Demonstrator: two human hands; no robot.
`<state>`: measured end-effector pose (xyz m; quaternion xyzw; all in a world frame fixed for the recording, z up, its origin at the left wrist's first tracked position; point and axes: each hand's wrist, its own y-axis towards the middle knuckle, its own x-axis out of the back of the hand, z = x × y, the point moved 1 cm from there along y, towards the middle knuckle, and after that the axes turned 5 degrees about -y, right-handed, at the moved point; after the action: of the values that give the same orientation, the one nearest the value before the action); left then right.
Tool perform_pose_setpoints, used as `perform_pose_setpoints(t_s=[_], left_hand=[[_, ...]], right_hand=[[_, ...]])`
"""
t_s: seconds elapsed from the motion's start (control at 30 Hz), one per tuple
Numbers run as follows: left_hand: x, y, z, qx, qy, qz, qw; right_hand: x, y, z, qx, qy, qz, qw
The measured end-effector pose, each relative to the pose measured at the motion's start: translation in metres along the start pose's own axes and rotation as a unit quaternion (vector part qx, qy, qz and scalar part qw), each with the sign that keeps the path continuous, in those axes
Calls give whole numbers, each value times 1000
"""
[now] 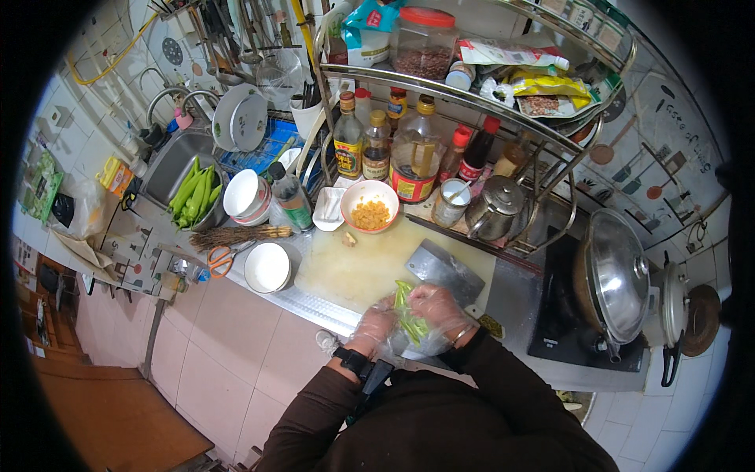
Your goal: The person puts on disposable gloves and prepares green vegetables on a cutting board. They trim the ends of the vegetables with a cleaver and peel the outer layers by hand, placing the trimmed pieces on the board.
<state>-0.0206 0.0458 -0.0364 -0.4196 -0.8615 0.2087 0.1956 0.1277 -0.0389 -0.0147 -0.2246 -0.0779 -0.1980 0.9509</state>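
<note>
My left hand (376, 323) and my right hand (435, 302) come together over the near edge of a pale plastic cutting board (342, 277). Both wear clear plastic gloves. Between the fingers is a green pepper (404, 304), apparently split lengthwise; the fingers hide part of it. Just beyond my right hand, a cleaver (442, 270) lies flat on the board. A small piece of what looks like ginger (348, 239) rests near the board's far side. Behind it stands a bowl (349, 197) holding chopped orange-yellow bits (370, 215). An empty white bowl (268, 268) is to the left.
Orange-handled scissors (220, 262) and a straw brush (239, 237) lie left. Whole green peppers (194, 192) fill a container beside the sink (177, 156). Sauce bottles (348, 138) and a metal kettle (494, 206) stand under the rack (460, 88). A lidded wok (619, 277) is on the right.
</note>
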Motion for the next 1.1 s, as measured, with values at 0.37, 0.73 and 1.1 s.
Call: perform_pose_setpoints(t_s=[0.37,0.73,1.1], left_hand=[[-1,-12,-16,-62,-41,25,997],[8,-1,-8,16,-564,171,808],[-3,17,-15,-123,-173,91,973]], right_hand=[[-9,-2,4,194,-151,-74,967],[-7,-21,4,188,-154,-72,967],[-14,-32,1,97,-165,-159,969]])
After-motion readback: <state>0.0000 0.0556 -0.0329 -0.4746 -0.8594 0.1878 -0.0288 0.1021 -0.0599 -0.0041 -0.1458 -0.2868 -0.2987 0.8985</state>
